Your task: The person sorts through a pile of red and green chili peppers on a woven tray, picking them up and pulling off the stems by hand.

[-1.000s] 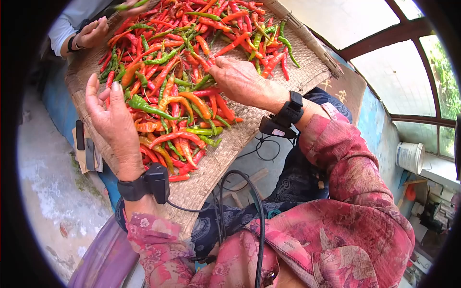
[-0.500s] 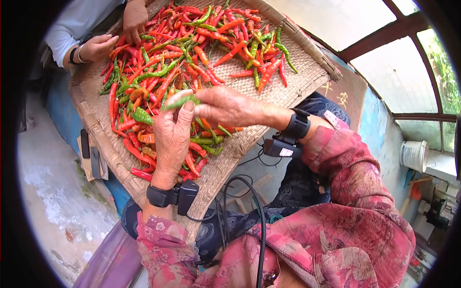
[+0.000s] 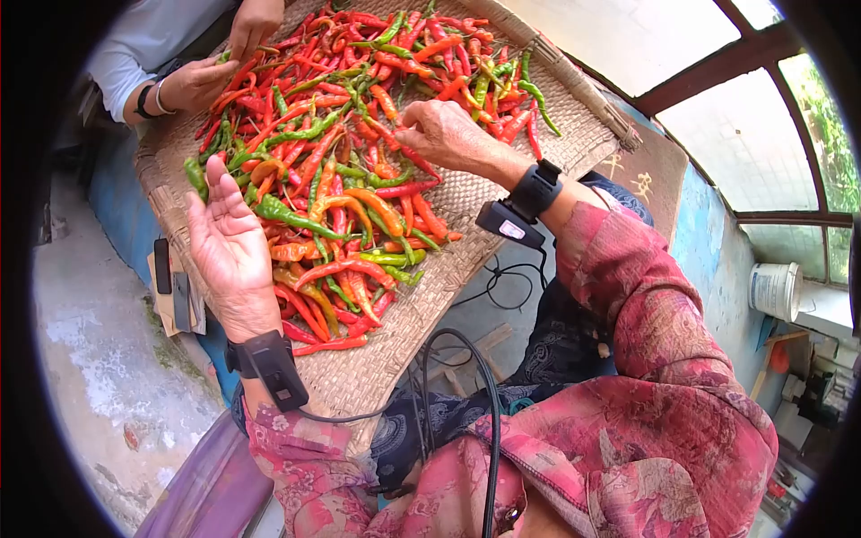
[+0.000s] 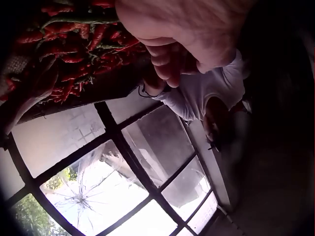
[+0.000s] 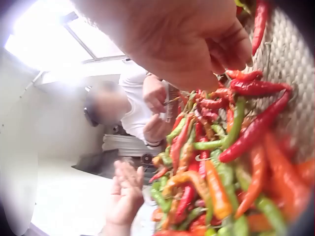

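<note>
A heap of red, orange and green chili peppers covers much of a woven tray. On its left side, my left hand is held palm up with fingers loosely extended. A green chili pepper shows right beside that hand's fingertips. My right hand reaches over the heap, its fingers bent down. In the right wrist view its fingertips come together right at an orange-red chili pepper; I cannot tell whether they pinch it. The palm in the left wrist view shows nothing lying on it.
Across the tray, another person's hands work at its far left corner. Two dark flat objects lie beside the tray's left edge. A black cable hangs before my lap. Windows and a white bucket are at the right.
Half a second ago my hands were together around a green chili pepper. They have parted: the left moved left with its palm turned up, the right moved up and right to the heap.
</note>
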{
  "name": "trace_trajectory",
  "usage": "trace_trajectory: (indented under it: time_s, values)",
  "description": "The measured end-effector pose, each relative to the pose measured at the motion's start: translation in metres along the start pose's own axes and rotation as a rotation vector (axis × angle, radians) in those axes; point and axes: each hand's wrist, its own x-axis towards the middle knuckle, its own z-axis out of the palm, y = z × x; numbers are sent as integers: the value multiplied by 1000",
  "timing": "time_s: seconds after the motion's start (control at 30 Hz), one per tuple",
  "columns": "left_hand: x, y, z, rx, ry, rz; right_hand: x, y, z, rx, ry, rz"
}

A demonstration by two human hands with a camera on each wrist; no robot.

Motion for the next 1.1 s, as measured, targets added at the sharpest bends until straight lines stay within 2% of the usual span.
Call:
trace_trajectory:
  time_s: [0.03,0.13,0.17,0.23,0.3,0.37,0.43,0.53,0.63,0.67,0.7,0.77,0.87,0.93,1.0,1.1]
  values:
    - [-1,1,-5,0,5,6,2,6,5,-129,-9,21]
    - [-3,2,-4,-159,-47,-155,1,7,18,-275,41,-49]
    - [-6,-1,-1,-160,-40,-152,0,6,22,-352,85,-61]
    - [-11,-9,6,-34,-154,-163,7,3,26,-340,67,-49]
    - [-16,-18,13,31,-83,-155,15,1,29,-285,-53,87]
    - [-22,-26,17,169,-134,-134,17,1,29,-250,-23,97]
    - [-30,-33,26,245,-106,-118,15,-6,22,-231,-140,130]
    - [-41,-41,35,466,-262,-134,7,-1,22,-101,-123,161]
    - [-47,-50,34,519,-327,-277,1,-3,17,12,-68,186]
    - [-49,-53,33,518,-328,-275,-3,-3,12,134,-51,181]
    - [-51,-55,34,642,-325,-306,-7,-9,4,256,-33,176]
    - [-55,-62,34,815,-313,-339,-16,-22,-9,299,-33,174]
    - [-60,-69,36,837,-295,-382,-36,-46,-18,499,39,-13]
    - [-62,-73,34,821,-355,-368,-48,-61,-24,413,-21,-94]
    - [-64,-76,36,774,-311,-381,-54,-63,-18,326,-57,-198]
    - [-58,-76,26,737,-271,-379,-46,-54,-11,464,-14,-265]
